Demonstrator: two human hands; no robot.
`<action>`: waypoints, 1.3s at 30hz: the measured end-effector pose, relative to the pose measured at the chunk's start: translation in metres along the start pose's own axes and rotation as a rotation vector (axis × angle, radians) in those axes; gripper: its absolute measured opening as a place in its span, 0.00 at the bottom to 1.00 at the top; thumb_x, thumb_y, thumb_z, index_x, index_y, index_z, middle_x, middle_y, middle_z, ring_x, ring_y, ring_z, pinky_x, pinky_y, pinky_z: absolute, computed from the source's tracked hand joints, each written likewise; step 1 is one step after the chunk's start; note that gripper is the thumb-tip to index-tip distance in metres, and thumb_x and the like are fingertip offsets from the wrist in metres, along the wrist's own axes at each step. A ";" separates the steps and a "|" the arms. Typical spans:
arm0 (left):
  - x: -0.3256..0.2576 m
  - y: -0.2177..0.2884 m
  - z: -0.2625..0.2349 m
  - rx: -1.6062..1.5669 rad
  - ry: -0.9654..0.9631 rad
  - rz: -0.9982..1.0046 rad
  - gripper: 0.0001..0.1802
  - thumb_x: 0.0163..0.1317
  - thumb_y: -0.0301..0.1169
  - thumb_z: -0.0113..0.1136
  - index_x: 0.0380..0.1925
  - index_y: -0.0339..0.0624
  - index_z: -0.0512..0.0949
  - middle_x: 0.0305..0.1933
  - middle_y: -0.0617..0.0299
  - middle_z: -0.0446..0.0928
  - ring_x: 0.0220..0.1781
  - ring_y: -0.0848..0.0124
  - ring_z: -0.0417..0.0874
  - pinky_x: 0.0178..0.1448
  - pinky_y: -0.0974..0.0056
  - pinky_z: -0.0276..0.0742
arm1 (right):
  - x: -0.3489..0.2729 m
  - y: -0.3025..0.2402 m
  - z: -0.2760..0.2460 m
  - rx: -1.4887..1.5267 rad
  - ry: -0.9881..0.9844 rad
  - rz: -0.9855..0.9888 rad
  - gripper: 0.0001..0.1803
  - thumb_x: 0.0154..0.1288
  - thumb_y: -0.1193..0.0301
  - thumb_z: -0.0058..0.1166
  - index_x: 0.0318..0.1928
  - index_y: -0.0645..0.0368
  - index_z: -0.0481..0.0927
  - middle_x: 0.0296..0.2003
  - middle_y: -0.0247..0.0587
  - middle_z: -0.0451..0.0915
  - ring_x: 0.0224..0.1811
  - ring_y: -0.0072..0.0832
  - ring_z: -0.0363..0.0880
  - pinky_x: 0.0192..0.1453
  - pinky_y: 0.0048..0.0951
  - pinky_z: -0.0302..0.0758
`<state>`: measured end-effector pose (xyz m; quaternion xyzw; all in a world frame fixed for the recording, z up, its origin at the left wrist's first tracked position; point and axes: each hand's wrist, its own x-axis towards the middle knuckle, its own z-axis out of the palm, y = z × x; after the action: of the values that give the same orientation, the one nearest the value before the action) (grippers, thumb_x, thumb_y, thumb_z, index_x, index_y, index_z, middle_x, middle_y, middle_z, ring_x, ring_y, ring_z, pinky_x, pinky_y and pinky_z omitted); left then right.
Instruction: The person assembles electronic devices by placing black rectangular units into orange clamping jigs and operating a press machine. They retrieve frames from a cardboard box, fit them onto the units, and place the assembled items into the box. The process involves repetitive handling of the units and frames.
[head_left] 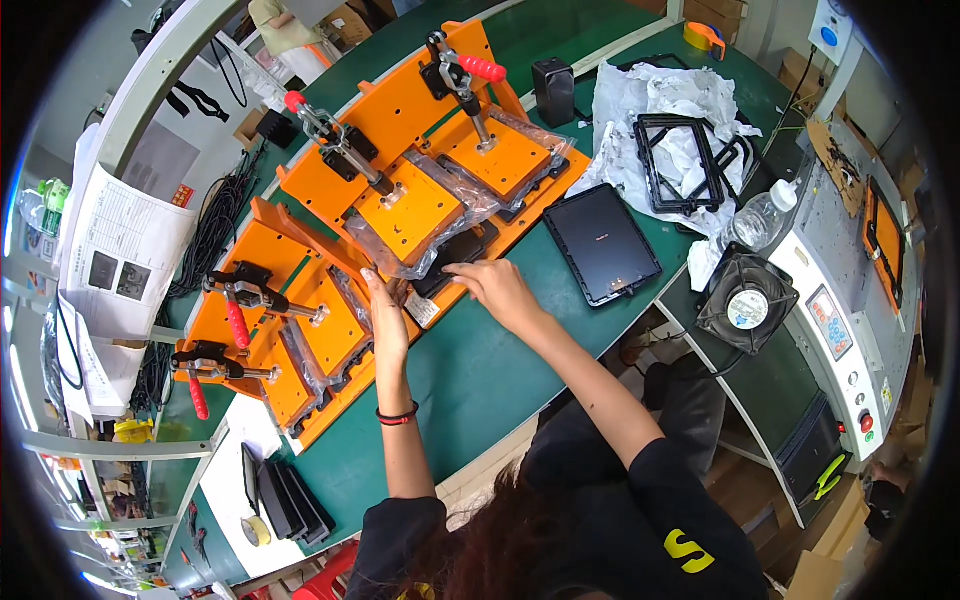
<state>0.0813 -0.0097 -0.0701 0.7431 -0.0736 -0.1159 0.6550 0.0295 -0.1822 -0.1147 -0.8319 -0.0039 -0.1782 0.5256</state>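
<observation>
A black flat panel (446, 264) lies partly under the plastic film on an orange clamp fixture (420, 80). My right hand (497, 290) reaches in from the right, its bent fingers closed at the panel's near edge; the thumb is mostly hidden. Beside the panel's left end, my left hand (386, 312) is upright with its fingers stretched out along the fixture's divider. Above the panel, a toggle clamp (345, 150) with a red tip stands over an orange press plate (410, 212) edged with clear film.
Right of the fixture lies a black screen unit (603, 245). Beyond it, black frames (680, 165) rest on crumpled white sheeting. A fan (746, 300) and a clear bottle (765, 215) stand by a machine's control panel (828, 322). Black panels (290, 503) are stacked lower left.
</observation>
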 end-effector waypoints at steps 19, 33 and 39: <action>0.032 0.011 -0.002 -0.303 0.158 0.067 0.12 0.70 0.33 0.49 0.44 0.34 0.73 0.41 0.60 0.78 0.46 0.73 0.76 0.53 0.67 0.69 | 0.025 -0.005 0.026 0.963 0.068 0.180 0.13 0.71 0.68 0.48 0.44 0.69 0.73 0.36 0.43 0.79 0.37 0.26 0.81 0.44 0.25 0.79; 0.061 0.006 -0.033 -1.193 -0.479 -0.241 0.21 0.64 0.43 0.53 0.51 0.40 0.72 0.57 0.55 0.74 0.62 0.56 0.70 0.71 0.48 0.55 | 0.030 0.007 0.029 0.951 0.145 0.340 0.09 0.66 0.78 0.47 0.38 0.77 0.74 0.33 0.52 0.80 0.35 0.34 0.84 0.40 0.31 0.85; 0.111 -0.014 -0.024 -1.345 -0.366 -0.091 0.17 0.64 0.43 0.54 0.47 0.46 0.75 0.56 0.59 0.76 0.62 0.58 0.72 0.69 0.51 0.61 | 0.030 0.004 0.021 0.844 0.047 0.399 0.11 0.69 0.76 0.45 0.40 0.77 0.74 0.38 0.53 0.80 0.38 0.35 0.84 0.45 0.28 0.82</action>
<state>0.1936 -0.0134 -0.0895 0.1469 -0.0636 -0.2870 0.9445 0.0645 -0.1715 -0.1171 -0.5256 0.0957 -0.0753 0.8420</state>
